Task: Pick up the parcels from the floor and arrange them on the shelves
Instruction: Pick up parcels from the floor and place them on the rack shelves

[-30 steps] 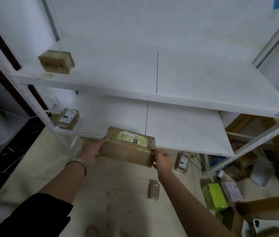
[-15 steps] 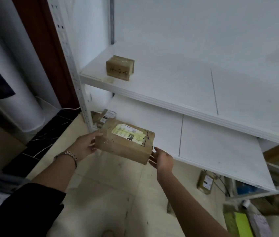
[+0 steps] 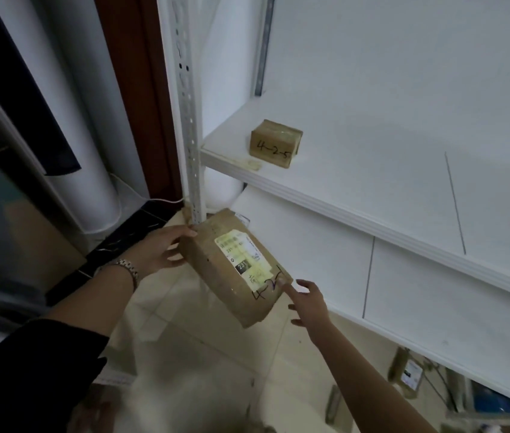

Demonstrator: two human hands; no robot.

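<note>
A brown taped parcel (image 3: 216,273) with a white-and-yellow label and black handwriting lies tilted at the left front edge of the lower white shelf (image 3: 403,310). My left hand (image 3: 161,250) grips its far left end. My right hand (image 3: 308,303) has its fingers spread, with a fingertip touching the parcel's near right corner. A small brown box (image 3: 275,142) marked "4-2-5" stands on the upper shelf (image 3: 372,189), near its left front corner. Under the held parcel, a corner of another parcel's label shows on the lower shelf.
The white perforated shelf post (image 3: 189,120) rises just behind my left hand. A brown door frame (image 3: 135,89) and a white cylinder (image 3: 91,157) stand to the left. Under the lower shelf, a small labelled parcel (image 3: 408,375) lies on the tiled floor (image 3: 203,370).
The view has swung left and come closer. The parcel has moved toward the lower shelf's left end and turned lengthwise. My right hand has slipped from under it and now only touches its corner.
</note>
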